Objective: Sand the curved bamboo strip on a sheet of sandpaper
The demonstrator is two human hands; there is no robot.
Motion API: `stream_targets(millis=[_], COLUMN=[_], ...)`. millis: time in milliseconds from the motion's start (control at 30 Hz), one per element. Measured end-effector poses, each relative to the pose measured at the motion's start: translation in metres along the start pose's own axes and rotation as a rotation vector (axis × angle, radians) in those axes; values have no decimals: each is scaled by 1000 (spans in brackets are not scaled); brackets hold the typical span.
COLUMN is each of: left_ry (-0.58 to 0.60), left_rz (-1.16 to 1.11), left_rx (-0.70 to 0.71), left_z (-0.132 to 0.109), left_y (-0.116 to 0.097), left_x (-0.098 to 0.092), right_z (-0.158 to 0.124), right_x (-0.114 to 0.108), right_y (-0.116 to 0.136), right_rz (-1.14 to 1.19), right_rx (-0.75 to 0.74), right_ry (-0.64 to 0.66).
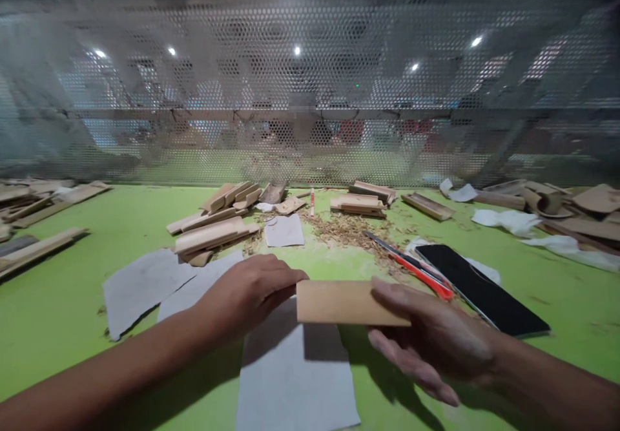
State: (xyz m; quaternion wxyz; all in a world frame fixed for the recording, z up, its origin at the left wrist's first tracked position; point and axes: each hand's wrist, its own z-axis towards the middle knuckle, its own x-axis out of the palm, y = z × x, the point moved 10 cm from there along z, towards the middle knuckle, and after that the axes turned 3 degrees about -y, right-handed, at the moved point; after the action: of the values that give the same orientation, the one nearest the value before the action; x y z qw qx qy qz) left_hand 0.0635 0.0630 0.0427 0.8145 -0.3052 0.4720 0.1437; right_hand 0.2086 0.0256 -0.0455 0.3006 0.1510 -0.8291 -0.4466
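Note:
A flat, tan rectangular bamboo piece [334,302] is held level above the table, its shadow falling on a pale grey sheet of paper [300,379]. My right hand [436,327] grips its right end, thumb on top and fingers underneath, the lower ones hanging loose. At the left end, my left hand [247,292] is closed with its fingertips at the upper corner of the piece; the fingers' undersides are hidden. Beyond my right hand lie a cutter knife with an orange-red handle [426,279] and a black phone [484,289].
Curved bamboo pieces [213,231] are stacked at centre left, others [358,205] behind. More paper sheets [140,285] lie left. Wood shavings [343,227] litter the green table [43,334]. Larger piles [581,205] sit at both sides. A perforated metal screen [310,82] stands at the back.

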Motion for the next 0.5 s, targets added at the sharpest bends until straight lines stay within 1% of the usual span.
stream_targets(millis=[67,133,200,267,333,367,500], left_ry=[27,49,122,229,287,295,335], left_rz=[-30,-7,55,103,95,86,36], left_rx=[-100,-228,-316,-342,-327,-328,-411], left_z=[-3,-9,-17,-23,-25,-24,-25], left_y=[9,20,25,21,13,10,11], left_x=[8,14,22,29,30,27,22], right_z=[1,1,-2,-4,-4,-3,-6], right_x=[-9,-25,-41,-51,-57,-57,-47], right_y=[5,15,27,35,38,38,39], right_rz=[-85,-211,-390,-548,-609,-616,-661], right_rx=[-65,-159,-242,-288,-310,-315,-335], right_ry=[-100,-249,-395,-471,-490,-481,-427])
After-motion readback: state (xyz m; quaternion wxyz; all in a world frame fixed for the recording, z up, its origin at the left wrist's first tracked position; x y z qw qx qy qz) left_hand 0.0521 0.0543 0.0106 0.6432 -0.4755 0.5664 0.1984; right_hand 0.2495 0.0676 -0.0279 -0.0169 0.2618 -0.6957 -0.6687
